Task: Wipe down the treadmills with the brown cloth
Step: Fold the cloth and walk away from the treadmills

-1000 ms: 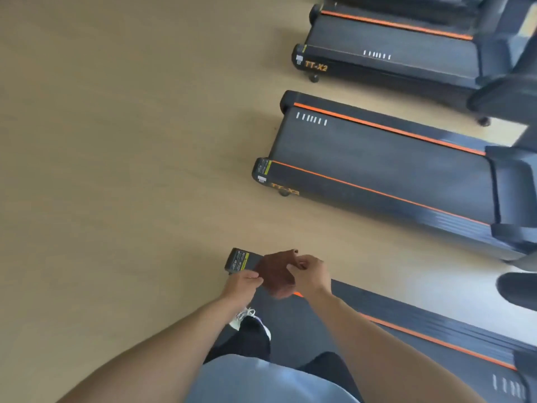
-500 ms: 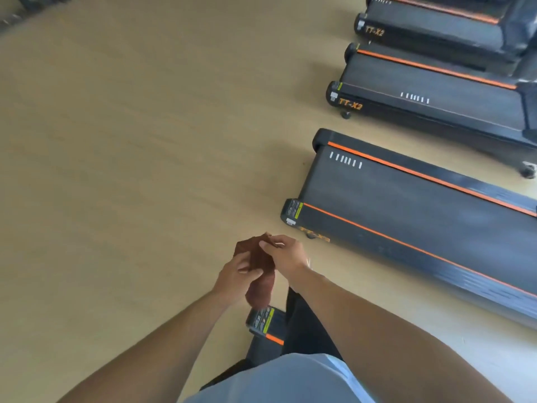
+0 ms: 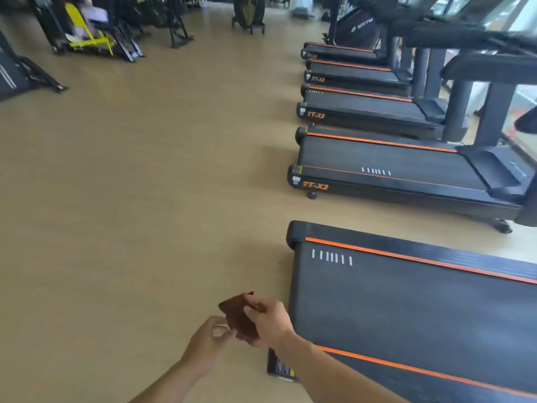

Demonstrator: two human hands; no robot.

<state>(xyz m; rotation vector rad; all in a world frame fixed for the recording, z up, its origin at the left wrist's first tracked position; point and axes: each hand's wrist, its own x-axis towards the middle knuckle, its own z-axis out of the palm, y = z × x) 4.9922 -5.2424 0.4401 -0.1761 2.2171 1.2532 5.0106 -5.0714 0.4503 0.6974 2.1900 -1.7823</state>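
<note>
Cloth (image 3: 239, 315) sits up in the air between two hands, low in the view, over the tan floor (image 3: 145, 199). It is brown and folded small. The right hand (image 3: 268, 319) has its fingers and thumb curled round the cloth and grips it. The left hand (image 3: 207, 343) is just beside the cloth, with its fingertips pinching the near edge of it, though the picture is a bit blurry there. Both arms reach in from the bottom of the view. Just to the right of the hands is the back end of a treadmill (image 3: 406, 309). It is black with two orange lines down its sides and a row of little white marks near the end. The cloth is not touching it. A second treadmill (image 3: 392, 170) stands past it, side by side, with orange letters on its end. More treadmills (image 3: 363, 106) stand in a row behind that one, each with the same orange lines. Their black posts and rails rise at the top right. Far off at the top left is other gym gear (image 3: 93, 39), dark with some yellow on it, too blurry to tell what it is.
</note>
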